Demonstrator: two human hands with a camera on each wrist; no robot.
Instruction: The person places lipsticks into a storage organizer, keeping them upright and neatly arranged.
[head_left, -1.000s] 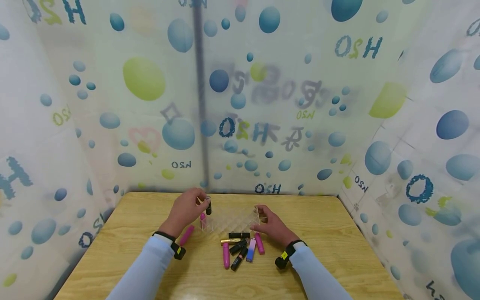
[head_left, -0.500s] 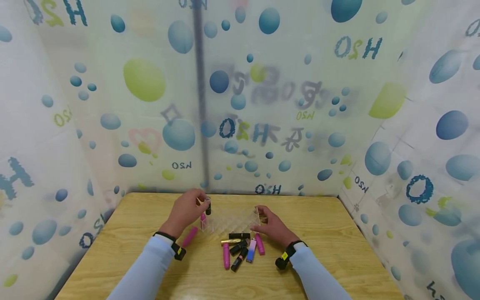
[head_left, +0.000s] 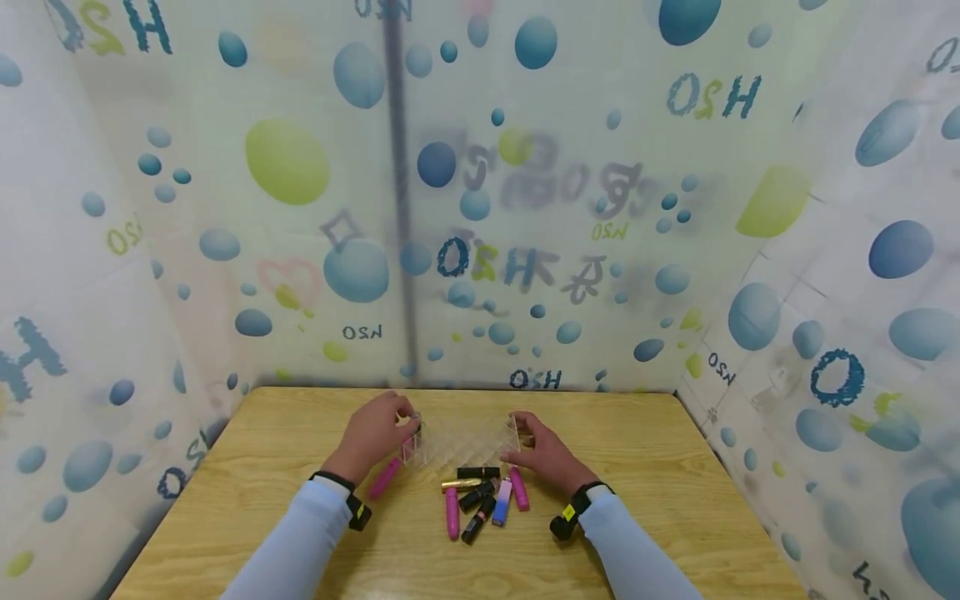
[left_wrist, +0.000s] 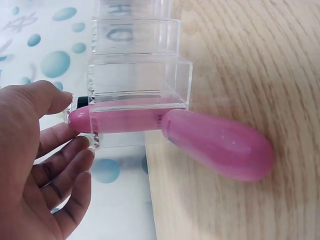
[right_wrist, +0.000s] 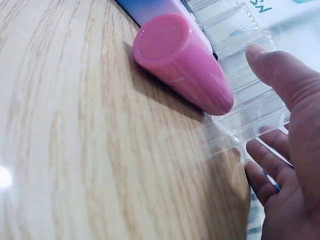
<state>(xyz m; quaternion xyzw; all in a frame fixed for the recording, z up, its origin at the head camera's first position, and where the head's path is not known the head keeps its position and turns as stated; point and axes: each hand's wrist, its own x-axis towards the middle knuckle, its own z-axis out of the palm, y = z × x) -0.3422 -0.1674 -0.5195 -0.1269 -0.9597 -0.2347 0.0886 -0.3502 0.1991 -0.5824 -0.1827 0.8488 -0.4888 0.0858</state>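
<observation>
wooden table (head_left: 652, 525), far edge near clear rack (head_left: 459, 443); moving room to either side. rack, prone to skid if nudged. right hand (head_left: 551, 454), clasping rack's right end. left hand (head_left: 371, 435), pinching black lipstick (left_wrist: 84, 102). loose pink tube (left_wrist: 220, 145), beside rack's left end, apt to roll if brushed. lipstick, at rack's mouth; snagging possible if tilted.

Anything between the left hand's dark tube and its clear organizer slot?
Nothing visible: the left hand pinches the dark tube at the rim of the clear organizer; the upright pink tube seems beside its path, not across it.
</observation>
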